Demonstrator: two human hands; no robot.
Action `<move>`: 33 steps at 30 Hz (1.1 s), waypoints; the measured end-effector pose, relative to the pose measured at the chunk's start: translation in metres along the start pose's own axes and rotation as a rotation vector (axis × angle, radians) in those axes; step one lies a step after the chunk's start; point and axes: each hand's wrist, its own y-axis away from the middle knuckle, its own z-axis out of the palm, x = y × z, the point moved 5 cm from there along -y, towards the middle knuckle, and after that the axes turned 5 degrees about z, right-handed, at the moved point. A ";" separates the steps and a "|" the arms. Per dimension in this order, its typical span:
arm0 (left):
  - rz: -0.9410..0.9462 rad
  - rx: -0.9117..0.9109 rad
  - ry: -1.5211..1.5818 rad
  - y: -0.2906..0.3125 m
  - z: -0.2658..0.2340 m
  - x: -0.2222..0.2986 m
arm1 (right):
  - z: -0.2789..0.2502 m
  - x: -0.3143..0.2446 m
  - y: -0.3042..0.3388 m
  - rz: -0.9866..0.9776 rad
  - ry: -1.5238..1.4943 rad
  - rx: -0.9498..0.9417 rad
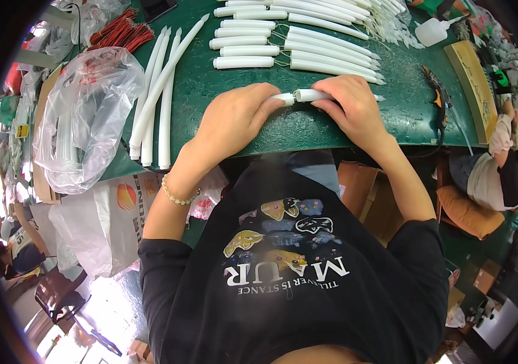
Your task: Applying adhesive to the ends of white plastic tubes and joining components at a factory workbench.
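Close to the near edge of the green table [401,118], my two hands hold the parts of a white electric taper candle end to end. My left hand [233,116] pinches the short white tube [285,98], most of it hidden under the fingers. In my right hand [356,109] is the longer candle piece [308,95], its pointed tip showing past the hand. A narrow gap separates the two ends. Beyond my hands lie short tubes [243,62] and long pointed pieces [334,69] in rows, paired by thin wires.
Full-length white candles [165,109] lie left of my hands, beside a clear plastic bag [98,85] and red wires [122,39]. To the right are a glue gun [439,100], a white squeeze bottle [431,32] and a wooden tray [474,85]. Another person [495,179] sits far right.
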 end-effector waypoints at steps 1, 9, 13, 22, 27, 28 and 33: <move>-0.007 -0.019 0.043 0.000 0.001 0.000 | -0.001 -0.001 0.000 0.002 -0.012 -0.013; -0.135 -0.156 0.348 0.000 0.004 -0.002 | -0.003 -0.002 0.001 -0.010 -0.113 -0.090; -0.137 -0.182 0.299 0.000 0.004 -0.002 | -0.004 -0.001 0.003 0.011 -0.180 -0.098; 0.023 -0.133 0.057 0.000 0.007 0.006 | -0.004 -0.008 0.002 -0.051 -0.065 -0.098; 0.047 -0.214 -0.025 -0.001 0.013 0.006 | 0.004 -0.005 0.006 -0.060 0.017 -0.157; 0.067 -0.198 -0.032 -0.001 0.014 0.007 | 0.004 -0.005 0.006 -0.083 0.037 -0.167; 0.049 -0.197 -0.064 -0.001 0.014 0.007 | 0.003 -0.010 0.001 -0.149 0.101 -0.184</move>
